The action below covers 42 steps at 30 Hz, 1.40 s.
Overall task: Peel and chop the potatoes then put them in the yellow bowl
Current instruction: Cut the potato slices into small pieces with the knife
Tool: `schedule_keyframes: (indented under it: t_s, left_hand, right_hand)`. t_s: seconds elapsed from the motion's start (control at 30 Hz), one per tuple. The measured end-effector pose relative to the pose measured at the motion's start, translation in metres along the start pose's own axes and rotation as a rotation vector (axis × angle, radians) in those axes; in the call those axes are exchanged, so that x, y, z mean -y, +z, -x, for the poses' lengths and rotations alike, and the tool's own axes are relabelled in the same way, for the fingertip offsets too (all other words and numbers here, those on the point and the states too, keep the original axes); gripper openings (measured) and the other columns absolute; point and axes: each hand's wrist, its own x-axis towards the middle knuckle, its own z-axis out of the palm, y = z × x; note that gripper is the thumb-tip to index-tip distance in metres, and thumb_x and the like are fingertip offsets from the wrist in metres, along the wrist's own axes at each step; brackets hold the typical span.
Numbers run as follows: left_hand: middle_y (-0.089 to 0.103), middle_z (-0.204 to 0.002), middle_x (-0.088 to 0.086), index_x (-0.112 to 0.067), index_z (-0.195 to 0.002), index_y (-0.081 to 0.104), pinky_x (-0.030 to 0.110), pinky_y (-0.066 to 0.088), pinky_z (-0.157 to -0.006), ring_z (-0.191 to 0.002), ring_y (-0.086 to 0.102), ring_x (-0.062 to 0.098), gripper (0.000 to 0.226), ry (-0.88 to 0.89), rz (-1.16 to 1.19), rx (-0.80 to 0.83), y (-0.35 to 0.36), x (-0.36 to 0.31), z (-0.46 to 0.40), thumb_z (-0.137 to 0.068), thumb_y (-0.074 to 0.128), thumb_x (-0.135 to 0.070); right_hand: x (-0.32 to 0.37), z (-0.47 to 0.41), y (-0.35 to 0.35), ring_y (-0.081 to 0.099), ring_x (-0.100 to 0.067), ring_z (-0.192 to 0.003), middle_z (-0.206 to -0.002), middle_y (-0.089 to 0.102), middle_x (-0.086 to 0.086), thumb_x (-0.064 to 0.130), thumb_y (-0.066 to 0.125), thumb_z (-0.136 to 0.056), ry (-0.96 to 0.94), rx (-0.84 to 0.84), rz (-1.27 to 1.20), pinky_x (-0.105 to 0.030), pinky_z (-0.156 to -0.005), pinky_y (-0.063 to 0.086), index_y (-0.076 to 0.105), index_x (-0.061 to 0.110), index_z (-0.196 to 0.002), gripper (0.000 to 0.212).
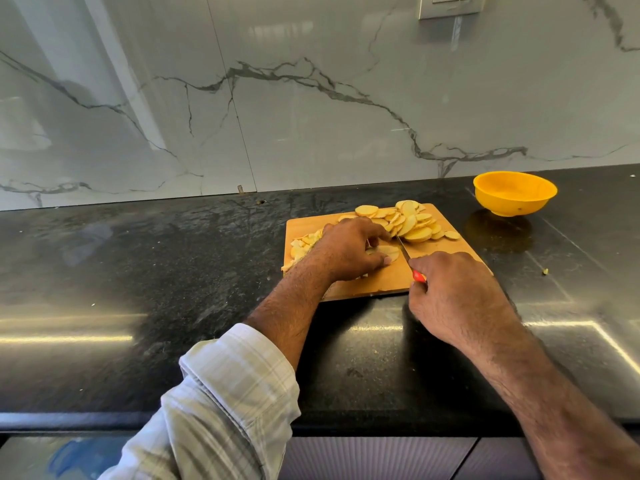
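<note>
A wooden cutting board (377,282) lies on a dark polished counter (173,271), set against a white marble wall (277,116). The left hand (349,249) rests on the middle of the board, fingers curled over a piece of potato (387,251), which it pins between fingertips and thumb. The right hand (450,289) sits at the near right edge of the board, closed around the red handle of a knife (408,259); only a small part of the handle shows below the fingers. The blade points away from the person and stands just beside the right end of the held piece. A heap of potato slices (408,223) lies on the far right part of the board. A smaller pile of peels or cut pieces (303,247) lies at the left edge, partly hidden by the left wrist. The yellow bowl (514,194) stands on the counter beyond the far right corner of the board, apart from it.
</note>
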Motion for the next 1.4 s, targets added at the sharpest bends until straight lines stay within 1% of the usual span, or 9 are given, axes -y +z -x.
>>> schedule_keyframes:
  t_s: [0.3,0.43,0.63,0.8,0.97,1.1,1.2,1.3,1.4]
  left_hand:
    - [0.066,-0.129,-0.016,-0.034,-0.111,0.081,0.055,0.04,-0.113,-0.126,0.054,0.013,0.019,0.023,-0.016,0.02,-0.001,0.0,-0.002,-0.095,0.075,-0.043]
    - [0.071,-0.121,-0.013,-0.027,-0.108,0.083,0.049,0.049,-0.109,-0.12,0.059,0.013,0.017,0.033,0.025,0.021,0.0,0.0,-0.005,-0.094,0.079,-0.035]
    - [0.073,-0.112,-0.011,-0.023,-0.108,0.084,0.041,0.058,-0.098,-0.111,0.063,0.011,0.016,0.021,0.047,0.057,-0.003,0.0,-0.006,-0.093,0.081,-0.027]
    - [0.072,-0.113,-0.016,-0.032,-0.108,0.083,0.046,0.053,-0.103,-0.114,0.061,0.012,0.016,0.023,0.012,0.032,-0.001,0.002,-0.004,-0.093,0.08,-0.035]
    - [0.074,-0.115,-0.015,-0.031,-0.107,0.083,0.047,0.053,-0.104,-0.112,0.062,0.009,0.016,0.015,0.039,0.033,-0.003,0.005,0.0,-0.093,0.08,-0.038]
    - [0.075,-0.113,-0.011,-0.024,-0.103,0.084,0.039,0.058,-0.099,-0.108,0.064,0.006,0.014,-0.015,0.155,-0.001,-0.01,0.01,0.008,-0.092,0.083,-0.031]
    - [0.072,-0.105,-0.014,-0.025,-0.098,0.084,0.037,0.06,-0.093,-0.102,0.065,0.006,0.01,-0.013,0.14,0.004,-0.01,0.011,0.008,-0.09,0.084,-0.03]
    - [0.069,-0.1,-0.017,-0.027,-0.097,0.084,0.038,0.06,-0.091,-0.101,0.063,0.007,0.009,-0.004,0.086,0.009,-0.008,0.008,0.005,-0.09,0.083,-0.033]
    - [0.067,-0.097,-0.02,-0.027,-0.097,0.084,0.038,0.059,-0.092,-0.1,0.063,0.007,0.007,0.006,0.08,0.015,-0.008,0.008,0.003,-0.091,0.083,-0.032]
  right_hand:
    - [0.01,-0.004,0.002,0.059,-0.016,-0.093,-0.114,0.064,0.001,0.035,0.064,-0.096,0.032,0.145,0.015,-0.029,-0.074,0.058,0.063,0.03,-0.135,0.039]
    - [0.016,-0.009,0.003,0.058,-0.016,-0.093,-0.11,0.062,0.001,0.034,0.069,-0.093,0.046,0.205,0.04,-0.028,-0.071,0.054,0.062,0.029,-0.137,0.046]
    - [0.028,-0.024,-0.001,0.06,-0.018,-0.094,-0.103,0.061,0.001,0.034,0.075,-0.09,0.081,0.214,0.01,-0.033,-0.082,0.057,0.064,0.022,-0.126,0.039]
    - [0.019,-0.012,0.003,0.053,-0.011,-0.076,-0.086,0.054,0.006,0.031,0.071,-0.091,0.048,0.137,-0.009,-0.023,-0.057,0.042,0.068,0.021,-0.12,0.031]
    - [0.012,0.008,-0.009,0.059,-0.015,-0.092,-0.105,0.061,0.003,0.031,0.07,-0.092,0.055,0.186,-0.012,-0.027,-0.07,0.053,0.066,0.026,-0.13,0.039]
    - [0.014,0.01,-0.014,0.063,-0.014,-0.094,-0.114,0.068,0.001,0.03,0.069,-0.095,0.028,0.11,-0.074,-0.029,-0.08,0.059,0.068,0.024,-0.129,0.035]
    - [0.021,0.005,-0.006,0.06,-0.011,-0.085,-0.103,0.065,0.003,0.03,0.069,-0.094,0.025,0.083,-0.074,-0.022,-0.063,0.051,0.069,0.024,-0.124,0.03]
    - [0.023,0.0,0.005,0.052,-0.009,-0.071,-0.083,0.055,0.005,0.03,0.067,-0.092,0.05,0.075,-0.028,-0.022,-0.05,0.037,0.062,0.023,-0.096,0.009]
    - [0.023,-0.004,0.01,0.053,-0.009,-0.074,-0.087,0.057,0.005,0.031,0.067,-0.092,0.05,0.083,-0.013,-0.023,-0.052,0.04,0.066,0.025,-0.104,0.014]
